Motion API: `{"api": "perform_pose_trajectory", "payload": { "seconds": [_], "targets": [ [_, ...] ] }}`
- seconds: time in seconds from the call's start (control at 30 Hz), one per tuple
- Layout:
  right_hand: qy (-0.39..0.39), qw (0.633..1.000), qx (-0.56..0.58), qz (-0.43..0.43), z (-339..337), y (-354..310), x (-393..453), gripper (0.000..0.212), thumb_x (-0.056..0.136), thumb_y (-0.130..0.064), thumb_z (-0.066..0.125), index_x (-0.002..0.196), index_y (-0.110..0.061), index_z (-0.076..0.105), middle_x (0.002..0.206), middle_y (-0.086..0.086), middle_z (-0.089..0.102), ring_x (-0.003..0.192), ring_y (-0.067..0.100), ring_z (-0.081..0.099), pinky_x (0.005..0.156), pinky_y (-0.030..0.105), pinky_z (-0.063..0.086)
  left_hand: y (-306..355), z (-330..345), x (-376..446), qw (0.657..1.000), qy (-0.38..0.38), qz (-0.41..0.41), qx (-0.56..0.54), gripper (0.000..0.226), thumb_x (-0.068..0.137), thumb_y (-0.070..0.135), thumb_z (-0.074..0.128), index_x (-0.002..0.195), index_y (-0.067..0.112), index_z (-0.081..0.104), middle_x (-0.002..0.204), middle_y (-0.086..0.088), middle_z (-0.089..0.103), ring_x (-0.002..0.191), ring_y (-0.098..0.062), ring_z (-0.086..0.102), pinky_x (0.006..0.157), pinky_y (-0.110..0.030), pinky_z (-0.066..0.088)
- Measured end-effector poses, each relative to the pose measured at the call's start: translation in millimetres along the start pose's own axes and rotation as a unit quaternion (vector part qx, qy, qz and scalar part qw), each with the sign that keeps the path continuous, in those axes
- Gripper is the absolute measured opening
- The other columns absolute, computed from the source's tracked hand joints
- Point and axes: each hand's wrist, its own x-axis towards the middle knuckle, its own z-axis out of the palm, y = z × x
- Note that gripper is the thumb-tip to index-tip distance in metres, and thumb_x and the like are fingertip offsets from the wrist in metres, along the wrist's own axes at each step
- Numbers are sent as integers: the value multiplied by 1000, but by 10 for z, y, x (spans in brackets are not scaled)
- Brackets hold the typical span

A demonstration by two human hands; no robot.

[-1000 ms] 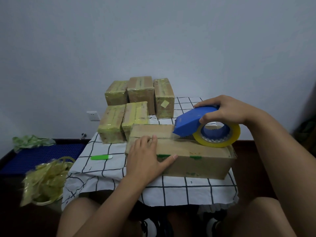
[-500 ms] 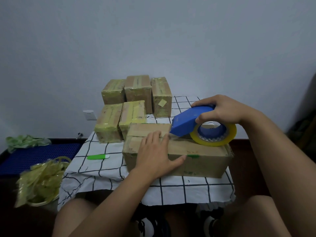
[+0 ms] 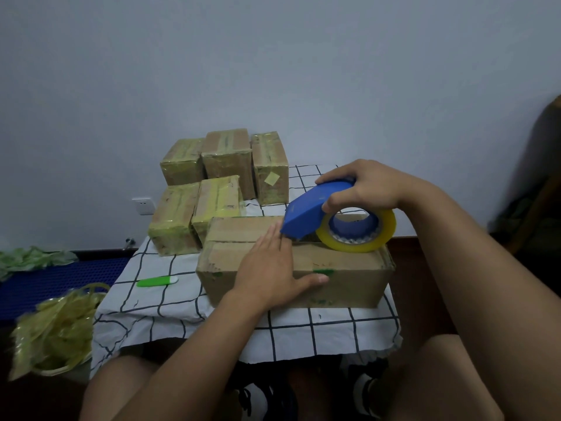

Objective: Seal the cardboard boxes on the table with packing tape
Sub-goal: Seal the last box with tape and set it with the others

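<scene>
Far left, off the desk: blue mat (image 3: 45, 278) with green crumple (image 3: 33, 259) and a basket of spent yellowish tape (image 3: 57, 329). On the checked cloth of the desk (image 3: 303, 332): green-handled cutter (image 3: 156, 281), then five taped boxes (image 3: 194, 214) grouped at the rear. Centre front: long cardboard box (image 3: 343, 278), lying lengthwise, top flaps closed, centre seam apparently untaped at its left end. Left hand (image 3: 270, 268) laid flat on the box top, fingers straight, thumb pressed to the front face, pinning the flaps near the seam. Right of it: blue tape dispenser (image 3: 315, 212) with yellowish tape roll (image 3: 361, 235), nose down at the seam, roll resting on the box top. Right hand (image 3: 364, 186) wrapped around the dispenser's top, fingers curled over it. Handling, by judgement: box light, stiff at edges, flaps springy and prone to lifting, so best held by downward pressure close beside the seam; tape thin, clinging, easily wrinkled; dispenser best gripped over its hood.
</scene>
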Motion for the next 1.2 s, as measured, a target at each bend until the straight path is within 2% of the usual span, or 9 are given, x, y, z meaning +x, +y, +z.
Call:
{"api": "perform_pose_trajectory", "payload": {
  "seconds": [0.13,0.2,0.27,0.4,0.67,0.83,0.93,1.03,1.2],
  "targets": [
    [-19,1000,6,-7,-92,40,-21,45,85,-41,74,128,-36,63,117,-11,60,98,6,58,80,22,41,-20,8,10,1000,-1,-7,-3,113,70,93,35,155,23,11,164,2,13,149,-16,14,120,-37,22],
    [-28,1000,6,-8,-147,90,-64,46,86,-41,74,130,-34,63,120,-9,61,102,9,58,86,27,40,-13,9,-11,1000,-10,-12,4,116,71,93,34,157,21,4,165,0,5,151,-16,7,121,-35,14],
    [-31,1000,2,-3,-224,160,-138,46,84,-41,75,128,-35,64,119,-10,61,102,8,58,85,25,40,5,-3,-31,999,-30,-19,22,120,72,92,31,157,15,-5,165,-3,-7,151,-15,-3,120,-32,4],
    [-22,1000,6,18,-382,315,-303,40,84,-37,76,123,-39,65,114,-18,62,99,5,58,79,18,40,12,-33,-32,998,-44,-26,29,119,74,91,29,156,15,-11,163,-4,-16,150,-15,-10,118,-29,-2],
    [-20,999,7,29,-355,317,-330,47,82,-38,77,128,-36,65,123,-12,61,103,3,58,81,21,41,27,-42,-39,998,-57,-23,34,105,70,93,23,155,38,-6,163,2,-15,151,-16,-9,120,-36,6],
    [-14,999,4,34,-326,271,-343,59,73,-46,75,130,-34,64,126,-10,61,106,8,58,84,24,40,7,-12,-22,998,-53,-4,43,101,73,92,20,155,37,-4,161,18,-11,150,-15,-9,121,-37,4],
    [-6,999,13,33,-309,284,-349,48,82,-36,75,129,-36,64,126,-10,60,103,4,57,83,22,40,14,-18,-16,997,-55,4,47,97,74,92,18,153,42,-7,162,17,-10,151,-16,-9,121,-38,3],
    [2,999,3,36,-297,285,-345,47,83,-35,74,129,-36,63,125,-11,60,101,2,56,82,22,40,25,-26,-14,997,-56,10,53,96,75,90,17,153,41,-7,162,15,-10,151,-17,-10,121,-38,3],
    [9,999,-4,34,-266,286,-332,48,81,-39,75,128,-36,64,122,-12,60,99,-1,56,77,16,40,41,-29,17,995,-57,53,67,95,85,83,19,156,26,-7,163,8,-12,150,-12,-8,123,-37,1]
  ]
}}
